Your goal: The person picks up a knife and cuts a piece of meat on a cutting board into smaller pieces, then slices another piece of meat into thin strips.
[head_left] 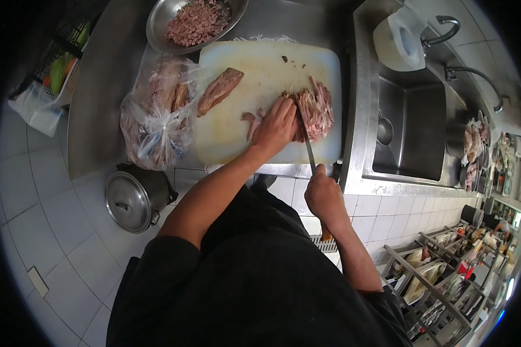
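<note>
A pale cutting board (226, 133) lies on the steel counter. My left hand (276, 127) is on it, its bent fingers pressing down on a piece of meat (250, 122) that is mostly hidden beneath them. In my right hand (325, 196) is the handle of a knife (308, 141), whose blade stands close beside my left fingertips. Sliced meat strips (319, 113) are heaped just right of the blade. Farther left on the board rests an uncut, brownish-red piece of meat (220, 91), apart from both hands.
A clear plastic bag (165, 127) of meat sits left of the board. Behind it stands a metal bowl (233, 26) of chopped meat. To the right are a steel sink (408, 121) and a white container (396, 43). A lidded pot (127, 201) is on the tiled floor.
</note>
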Demonstrator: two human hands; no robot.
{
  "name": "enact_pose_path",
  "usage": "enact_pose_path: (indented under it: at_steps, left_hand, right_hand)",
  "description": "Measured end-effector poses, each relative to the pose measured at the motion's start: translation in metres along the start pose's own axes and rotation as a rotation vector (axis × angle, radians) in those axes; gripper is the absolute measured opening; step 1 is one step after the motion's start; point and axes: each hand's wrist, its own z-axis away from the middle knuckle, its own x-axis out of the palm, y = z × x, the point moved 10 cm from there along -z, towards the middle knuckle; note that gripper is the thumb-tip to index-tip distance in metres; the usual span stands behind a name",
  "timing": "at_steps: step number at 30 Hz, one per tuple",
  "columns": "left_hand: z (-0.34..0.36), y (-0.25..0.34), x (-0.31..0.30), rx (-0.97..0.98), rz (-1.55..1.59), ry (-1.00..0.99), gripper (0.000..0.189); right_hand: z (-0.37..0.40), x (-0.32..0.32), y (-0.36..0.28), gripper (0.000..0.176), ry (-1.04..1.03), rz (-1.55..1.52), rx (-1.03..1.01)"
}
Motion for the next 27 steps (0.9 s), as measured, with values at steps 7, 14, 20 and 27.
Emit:
enact_pose_path:
  at_steps: [7,14,20,27]
  left_hand:
    - [0.000,0.000,0.002,-0.011,-0.020,-0.034,0.042]
    - [-0.008,-0.006,0.004,-0.055,-0.022,-0.083,0.045]
    - [-0.003,0.002,0.002,0.013,-0.082,-0.005,0.037]
    - [0.003,-0.003,0.000,-0.018,0.030,0.012,0.036]
  right_hand:
    - [-0.014,0.012,0.005,0.025,-0.048,-0.020,0.025]
    - [-0.052,0.018,-0.003,0.031,0.014,0.027,-0.024]
    - [-0.102,0.013,-0.005,0.025,0.127,-0.041,-0.103]
    - [-0.050,-0.022,-0.012,0.018,0.211,-0.088,-0.167]
